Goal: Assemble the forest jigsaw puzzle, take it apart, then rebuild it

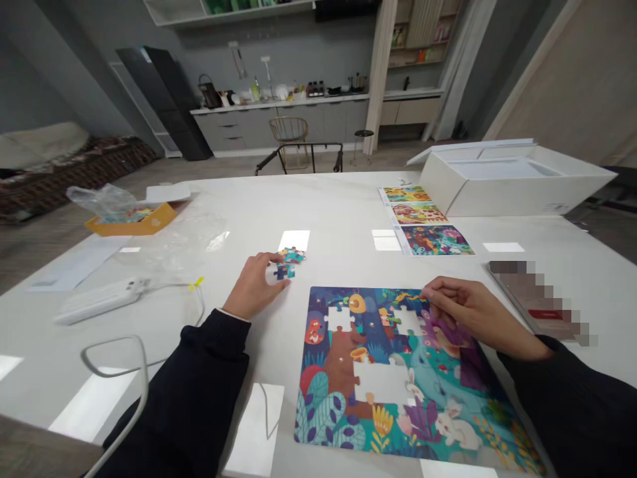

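Note:
A jigsaw puzzle [368, 332] lies in front of me, showing a forest scene with a bear, a rabbit and plants. White gaps show at its upper left, upper right and middle. My left hand [253, 287] is curled beyond the puzzle's left corner, thumb and fingertips around a dark blue puzzle piece [284, 271]. More colourful puzzle pieces [292, 255] lie right by its fingertips, partly overlapping. My right hand [460, 311] hovers over the puzzle's upper right edge, fingers pinched together; whatever is between them is hidden.
Picture cards [421, 214] lie beside an open white box [512, 179] at the back right. A pixelated tablet-like object [537, 299] lies right. To the left are an orange box [132, 222] with plastic wrap, a white power strip [102, 300] and a looping cable [144, 372].

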The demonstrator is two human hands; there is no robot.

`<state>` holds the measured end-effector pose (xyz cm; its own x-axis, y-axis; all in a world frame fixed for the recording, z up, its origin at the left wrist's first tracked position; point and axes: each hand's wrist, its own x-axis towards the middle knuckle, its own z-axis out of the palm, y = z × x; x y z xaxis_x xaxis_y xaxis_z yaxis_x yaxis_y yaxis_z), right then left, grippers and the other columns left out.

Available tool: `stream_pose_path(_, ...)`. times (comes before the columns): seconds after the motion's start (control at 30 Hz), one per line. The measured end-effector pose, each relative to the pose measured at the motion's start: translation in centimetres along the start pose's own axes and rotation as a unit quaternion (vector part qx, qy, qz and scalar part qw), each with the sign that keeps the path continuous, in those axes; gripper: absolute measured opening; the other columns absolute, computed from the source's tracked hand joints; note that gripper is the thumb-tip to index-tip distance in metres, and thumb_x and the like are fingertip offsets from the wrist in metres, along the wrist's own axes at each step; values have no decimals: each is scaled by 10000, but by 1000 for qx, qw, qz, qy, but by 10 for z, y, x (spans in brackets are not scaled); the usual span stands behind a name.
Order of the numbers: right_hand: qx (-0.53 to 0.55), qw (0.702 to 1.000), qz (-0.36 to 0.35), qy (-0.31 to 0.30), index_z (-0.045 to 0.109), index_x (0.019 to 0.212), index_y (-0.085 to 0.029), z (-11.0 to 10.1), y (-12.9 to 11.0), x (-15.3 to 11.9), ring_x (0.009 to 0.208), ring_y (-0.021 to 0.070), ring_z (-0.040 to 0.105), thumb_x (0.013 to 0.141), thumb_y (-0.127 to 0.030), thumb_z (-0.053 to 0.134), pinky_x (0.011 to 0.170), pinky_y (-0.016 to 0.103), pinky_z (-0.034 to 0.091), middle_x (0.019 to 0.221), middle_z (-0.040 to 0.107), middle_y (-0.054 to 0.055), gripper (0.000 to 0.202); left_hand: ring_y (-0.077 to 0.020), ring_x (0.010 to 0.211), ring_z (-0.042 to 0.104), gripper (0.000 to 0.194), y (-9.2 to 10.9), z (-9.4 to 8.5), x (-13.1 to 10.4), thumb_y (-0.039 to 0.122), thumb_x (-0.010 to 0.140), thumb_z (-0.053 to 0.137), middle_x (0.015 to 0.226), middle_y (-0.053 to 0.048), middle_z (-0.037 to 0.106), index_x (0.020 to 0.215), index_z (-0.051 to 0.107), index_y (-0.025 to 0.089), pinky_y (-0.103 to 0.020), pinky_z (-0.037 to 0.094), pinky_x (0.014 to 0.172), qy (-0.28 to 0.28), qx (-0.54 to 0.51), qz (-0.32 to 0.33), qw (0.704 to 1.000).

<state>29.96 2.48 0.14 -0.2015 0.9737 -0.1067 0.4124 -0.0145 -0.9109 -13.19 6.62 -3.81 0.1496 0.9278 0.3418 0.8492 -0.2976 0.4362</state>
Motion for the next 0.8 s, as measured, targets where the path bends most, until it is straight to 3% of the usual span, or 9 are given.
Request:
stream_pose_path(0.17,-3,1000,-4,-15,674,833,-185,0,1,1,502,135,552,826,-700,715,468,239,431,603,634,9,517,-245,987,641,397,-3,-3,0,291,796,785,1099,-53,709,1147,620,209,-406,536,920,-25,-20,-60,998)
stream_pose_path(0.27,-16,1000,-13,-12,678,830,-184,1,3,2,517,135,545,829,-700,712,483,237,430,593,625,8,517,-237,942,655,371,-2,-5,-2,269,781,792,1019,-45,724,1114,641,207,-394,541,894,-32,-19,-55,998)
stream_pose_path(0.43,-11,1000,-10,-8,678,811,-185,2,0,2,507,137,548,797,-709,738,465,237,434,594,629,14,528,-241,956,645,355,4,2,-2,291,793,772,1121,-62,714,1115,646,215,-371,549,833,-7,-10,-51,999)
stream_pose_path(0.57,15,999,11,-28,664,831,-188,3,-3,0,459,132,551,806,-699,735,404,227,412,589,628,12,517,-209,888,644,293,4,3,0,281,803,755,1068,-35,726,1066,641,224,-343,542,798,-23,-25,-71,997)
stream_pose_path(0.7,17,999,19,-27,665,844,-183,2,-1,0,461,133,563,807,-689,741,406,227,427,605,646,20,513,-182,817,641,313,4,-8,0,267,777,773,1015,-22,719,1032,598,218,-326,539,759,-41,-31,-47,998)
stream_pose_path(0.8,10,1000,9,-17,676,840,-178,1,3,1,486,141,573,800,-689,750,437,237,443,603,651,23,517,-187,840,647,319,14,-19,0,253,779,774,993,-24,700,1033,585,213,-342,554,782,-30,-33,19,999)
